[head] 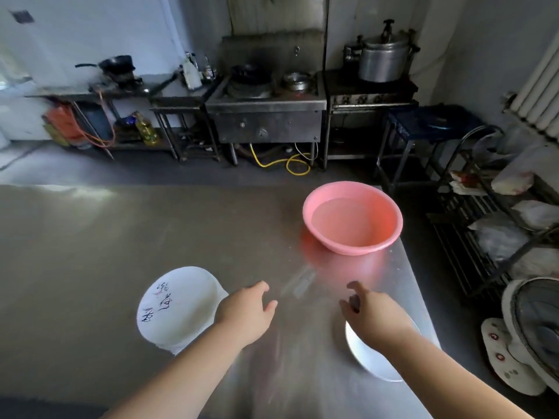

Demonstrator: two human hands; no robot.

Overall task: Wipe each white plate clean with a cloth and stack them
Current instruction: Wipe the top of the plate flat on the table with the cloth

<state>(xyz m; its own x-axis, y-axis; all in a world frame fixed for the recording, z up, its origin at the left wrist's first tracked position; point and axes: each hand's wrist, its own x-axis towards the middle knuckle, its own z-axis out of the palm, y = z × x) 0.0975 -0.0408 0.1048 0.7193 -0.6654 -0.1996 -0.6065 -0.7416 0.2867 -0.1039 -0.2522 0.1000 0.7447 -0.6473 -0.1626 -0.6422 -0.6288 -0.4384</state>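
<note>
Water fills pink basin (390,207); hands, left (246,313) and right (373,316), hover loose, holding nothing.

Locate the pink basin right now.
In the head view the pink basin sits on the steel table, far right near its edge, beyond both hands and the white plates.

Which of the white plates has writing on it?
The plate on the left, beside the left hand: dark brush characters mark its face. The plate under the right hand shows plain white.
</note>
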